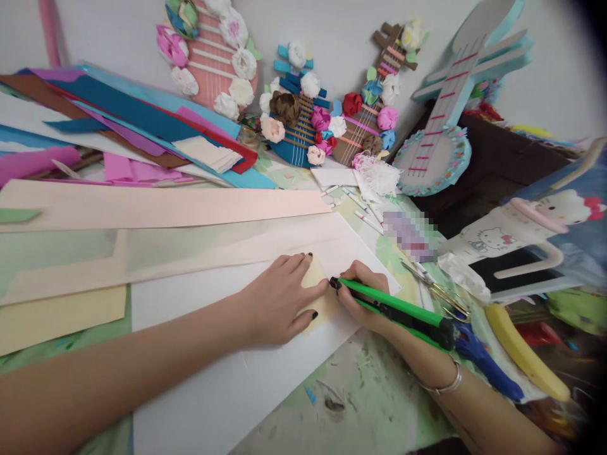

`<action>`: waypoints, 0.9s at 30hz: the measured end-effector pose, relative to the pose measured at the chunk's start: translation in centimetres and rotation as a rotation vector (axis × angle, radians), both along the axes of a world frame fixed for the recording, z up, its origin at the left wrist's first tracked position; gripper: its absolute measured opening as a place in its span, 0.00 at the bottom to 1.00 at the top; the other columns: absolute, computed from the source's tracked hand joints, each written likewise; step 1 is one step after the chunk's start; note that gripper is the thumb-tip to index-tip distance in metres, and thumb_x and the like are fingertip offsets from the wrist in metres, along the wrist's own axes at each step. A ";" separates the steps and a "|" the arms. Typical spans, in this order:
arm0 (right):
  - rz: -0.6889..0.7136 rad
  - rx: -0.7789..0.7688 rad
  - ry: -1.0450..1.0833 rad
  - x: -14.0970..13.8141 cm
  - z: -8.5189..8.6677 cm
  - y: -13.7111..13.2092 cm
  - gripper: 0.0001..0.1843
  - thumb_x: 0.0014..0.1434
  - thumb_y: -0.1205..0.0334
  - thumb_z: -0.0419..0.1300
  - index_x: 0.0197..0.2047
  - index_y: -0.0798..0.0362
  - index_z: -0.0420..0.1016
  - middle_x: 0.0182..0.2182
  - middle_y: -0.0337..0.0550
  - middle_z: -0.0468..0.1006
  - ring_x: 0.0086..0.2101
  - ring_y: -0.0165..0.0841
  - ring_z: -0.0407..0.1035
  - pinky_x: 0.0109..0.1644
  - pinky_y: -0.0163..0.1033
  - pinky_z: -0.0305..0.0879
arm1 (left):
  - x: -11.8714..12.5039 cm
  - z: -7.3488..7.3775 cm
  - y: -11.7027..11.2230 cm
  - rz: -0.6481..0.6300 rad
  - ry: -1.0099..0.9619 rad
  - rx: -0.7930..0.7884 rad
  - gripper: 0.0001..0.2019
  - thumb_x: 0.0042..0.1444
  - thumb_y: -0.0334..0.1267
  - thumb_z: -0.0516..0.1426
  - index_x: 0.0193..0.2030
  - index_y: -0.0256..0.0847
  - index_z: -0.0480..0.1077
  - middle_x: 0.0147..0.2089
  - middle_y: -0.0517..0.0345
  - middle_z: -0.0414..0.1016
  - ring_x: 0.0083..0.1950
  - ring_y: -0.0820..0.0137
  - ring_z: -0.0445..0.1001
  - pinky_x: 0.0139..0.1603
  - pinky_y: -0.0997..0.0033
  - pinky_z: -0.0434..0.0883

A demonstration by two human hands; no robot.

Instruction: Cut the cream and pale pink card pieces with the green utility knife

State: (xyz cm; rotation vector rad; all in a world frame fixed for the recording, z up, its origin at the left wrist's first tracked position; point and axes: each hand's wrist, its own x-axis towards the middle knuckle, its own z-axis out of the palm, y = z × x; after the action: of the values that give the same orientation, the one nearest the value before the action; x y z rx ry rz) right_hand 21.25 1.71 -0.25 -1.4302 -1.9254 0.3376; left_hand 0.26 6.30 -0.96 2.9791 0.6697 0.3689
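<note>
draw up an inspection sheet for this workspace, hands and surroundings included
Surface: mottled green tabletop, marked, with a small blue scrap.
Work items: pale yellow paper on a large white sheet; green-and-black cutter.
Clutter: coloured paper piled at left; scissors and yellow banana-shaped object at right.
Hands: left hand spread on the pale yellow paper; right hand grips the cutter.
Cables: nothing seen.
Surroundings: flower-decorated instrument models along the wall; cup at right.
</note>
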 end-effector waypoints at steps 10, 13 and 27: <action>0.016 -0.020 -0.031 0.5 -0.2 -0.4 0.10 0.54 0.65 0.58 0.27 0.49 0.59 0.18 0.30 0.63 0.19 0.25 0.55 0.24 0.32 0.52 | 0.0 0.1 0.0 -0.005 0.006 0.007 0.24 0.60 0.45 0.50 0.63 0.41 0.60 0.63 0.34 0.58 0.61 0.44 0.59 0.54 0.49 0.60; 0.002 -0.009 -0.028 0.5 -0.3 -0.5 0.09 0.54 0.65 0.58 0.27 0.49 0.59 0.19 0.31 0.65 0.20 0.25 0.57 0.25 0.32 0.53 | 0.0 0.1 -0.1 -0.004 0.012 0.012 0.24 0.60 0.45 0.51 0.62 0.40 0.61 0.62 0.32 0.58 0.61 0.44 0.59 0.54 0.49 0.60; 0.001 -0.005 -0.046 0.7 -0.7 -1.1 0.09 0.55 0.64 0.57 0.28 0.49 0.59 0.20 0.32 0.67 0.20 0.26 0.57 0.24 0.32 0.54 | 0.0 0.1 -0.2 0.003 -0.027 -0.018 0.23 0.59 0.44 0.52 0.61 0.42 0.62 0.61 0.37 0.60 0.61 0.47 0.59 0.55 0.49 0.59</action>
State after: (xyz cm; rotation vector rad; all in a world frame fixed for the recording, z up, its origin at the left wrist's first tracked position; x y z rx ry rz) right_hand 21.98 0.57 -0.94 -1.4515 -1.9633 0.3131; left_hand 0.26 6.13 -0.81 2.9512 0.6708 0.4005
